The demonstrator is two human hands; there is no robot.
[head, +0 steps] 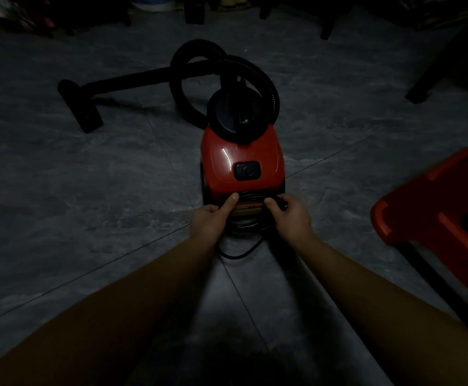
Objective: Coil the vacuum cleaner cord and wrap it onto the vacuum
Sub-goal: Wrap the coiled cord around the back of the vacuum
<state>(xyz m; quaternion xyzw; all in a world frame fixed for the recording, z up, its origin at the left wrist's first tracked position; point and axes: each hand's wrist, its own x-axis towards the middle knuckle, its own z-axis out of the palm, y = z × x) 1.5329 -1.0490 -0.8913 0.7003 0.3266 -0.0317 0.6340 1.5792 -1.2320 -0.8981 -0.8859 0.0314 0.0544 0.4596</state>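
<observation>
Vacuum cleaner cord (244,226): mostly wound in turns round the near end of the red vacuum (242,160), which stood on the tiled floor (88,190). One slack loop lay on the tiles just below the coil.

Left hand (213,217): thumb laid straight against the upper turns, pressing them to the housing. Fingers curled beneath; too dark to tell whether they closed on the cord.

Right hand (289,217): fingers clamped round the cord at the coil's right edge.

Judged stage: last turns going on, tail not yet secured. Plug not made out.

Risks noted:
- Turns looked held by hand pressure only. Lifting the left thumb before the tail was tucked could let the coil spring loose and slide off.
- The slack loop could snag under the vacuum body or kink if hauled tight quickly.
- A hard pull by the right hand might roll or drag the vacuum towards the person, loosening the wrap.
- Poor light: easy to miss a hook or cross a turn.

Beyond: black hose (263,76) looped behind the body, wand and floor nozzle (83,107) lying to the left, well apart. Red plastic stool (433,201) near on the right; an elbow could knock it.
</observation>
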